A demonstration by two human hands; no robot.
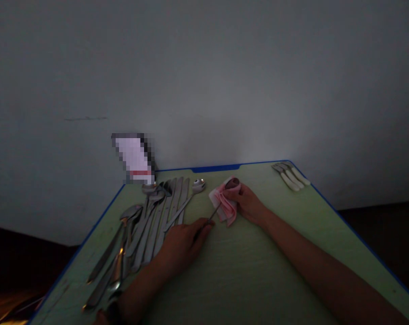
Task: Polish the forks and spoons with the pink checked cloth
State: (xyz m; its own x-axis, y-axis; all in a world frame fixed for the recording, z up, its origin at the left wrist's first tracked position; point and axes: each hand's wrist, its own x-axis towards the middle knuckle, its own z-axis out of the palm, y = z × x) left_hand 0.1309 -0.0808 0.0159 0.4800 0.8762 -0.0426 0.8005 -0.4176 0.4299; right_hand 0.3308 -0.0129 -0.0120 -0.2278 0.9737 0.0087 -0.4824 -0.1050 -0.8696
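Note:
A spoon (232,183) is held between both hands above the table's middle. My left hand (187,239) is closed around the end of its thin handle. At the other end my right hand (246,203) grips a pink cloth (227,208), which is folded around the neck and bowl of the spoon. Part of the dark bowl shows above the cloth. Close by my left hand lies another spoon (198,184) with a shiny round bowl, resting slantwise across several table knives (165,221). My left forearm hides some of their handles.
More spoons (131,212) and knives lie heaped at the table's left. Three forks (290,176) with pale handles lie at the back right corner. A blurred-out upright screen (133,155) stands at the back left. The green table (204,289) has a blue edge and meets a grey wall.

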